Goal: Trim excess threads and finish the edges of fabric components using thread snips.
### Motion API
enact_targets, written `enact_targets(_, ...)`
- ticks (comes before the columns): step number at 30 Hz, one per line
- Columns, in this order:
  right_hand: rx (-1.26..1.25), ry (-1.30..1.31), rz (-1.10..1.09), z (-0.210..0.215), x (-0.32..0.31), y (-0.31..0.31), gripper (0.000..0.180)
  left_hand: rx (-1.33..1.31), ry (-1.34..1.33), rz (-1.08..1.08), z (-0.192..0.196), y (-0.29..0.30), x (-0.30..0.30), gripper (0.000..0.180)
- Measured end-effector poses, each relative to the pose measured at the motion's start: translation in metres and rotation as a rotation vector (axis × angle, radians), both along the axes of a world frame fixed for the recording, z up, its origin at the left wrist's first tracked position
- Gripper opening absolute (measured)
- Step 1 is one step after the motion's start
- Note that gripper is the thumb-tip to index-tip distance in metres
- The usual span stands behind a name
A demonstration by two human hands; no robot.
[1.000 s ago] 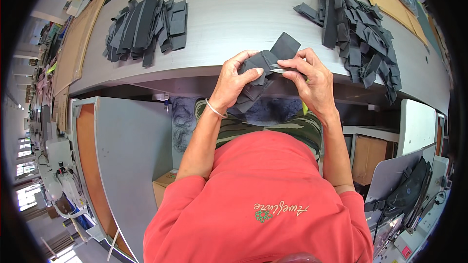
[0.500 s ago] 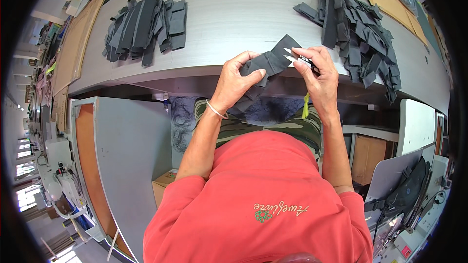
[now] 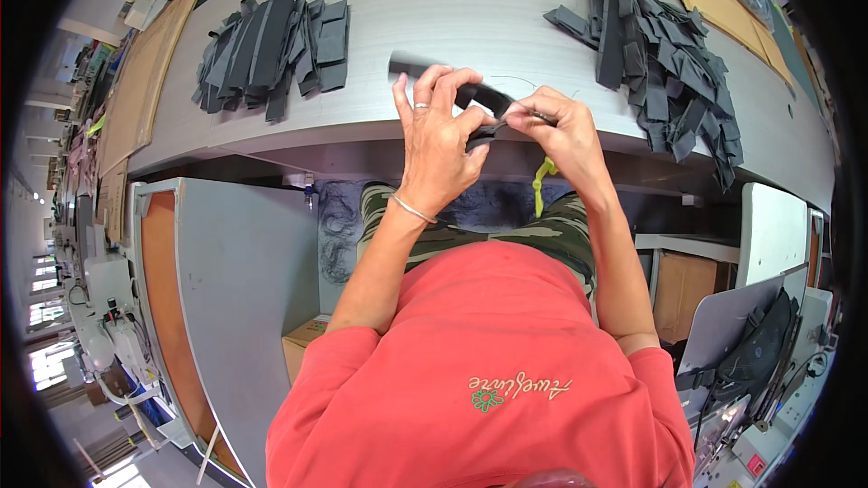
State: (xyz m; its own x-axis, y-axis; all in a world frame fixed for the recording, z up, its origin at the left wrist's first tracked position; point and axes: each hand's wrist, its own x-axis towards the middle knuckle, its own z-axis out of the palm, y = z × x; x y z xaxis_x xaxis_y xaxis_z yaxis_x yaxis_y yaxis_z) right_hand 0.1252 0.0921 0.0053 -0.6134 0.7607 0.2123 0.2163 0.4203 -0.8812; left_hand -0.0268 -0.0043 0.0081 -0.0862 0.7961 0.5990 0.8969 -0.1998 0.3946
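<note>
Head view: left hand (image 3: 440, 140) grips a flat, bent, dark fabric strip (image 3: 493, 100).

Table (image 3: 461, 9) | on it, left: strip pile (image 3: 264, 50) | right: strip heap (image 3: 665, 68) | between, nearer: held strip (image 3: 494, 102)

Left grip (image 3: 440, 143) holds a dark fabric strip (image 3: 494, 101), right grip (image 3: 562, 133) at its end

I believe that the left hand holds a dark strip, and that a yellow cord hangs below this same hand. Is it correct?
Not quite: the yellow cord hangs below the right hand, as the head view shows. The left hand does hold a dark strip.
</note>
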Motion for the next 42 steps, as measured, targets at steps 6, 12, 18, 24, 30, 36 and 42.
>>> enact_targets(6,-0.457,0.0,-0.024,-0.006,-0.005,0.006,0.013,0.089,-0.168,-0.028,-0.021,0.006,0.004,0.024)
enact_targets(12,0.018,-0.222,-0.288,-0.022,-0.021,0.003,0.012,0.154,-0.271,-0.072,-0.046,0.016,0.011,0.026)
enact_targets(18,-0.178,0.104,-0.235,-0.016,-0.003,0.009,0.022,0.249,-0.247,-0.022,-0.059,0.017,0.006,0.027)
enact_targets(24,-0.147,-0.019,-0.186,-0.021,0.019,0.001,0.024,0.263,-0.357,-0.008,-0.063,0.02,0.009,0.025)
enact_targets(30,0.038,-0.054,-0.217,-0.018,0.007,-0.008,0.02,0.281,-0.29,-0.021,-0.068,0.023,0.008,0.028)
enact_targets(36,0.054,-0.131,-0.226,-0.02,0.006,-0.006,0.017,0.28,-0.311,-0.029,-0.07,0.023,0.01,0.028)
enact_targets(42,0.031,-0.253,-0.315,-0.01,0.009,-0.006,0.018,0.261,-0.317,-0.006,-0.073,0.022,0.007,0.029)
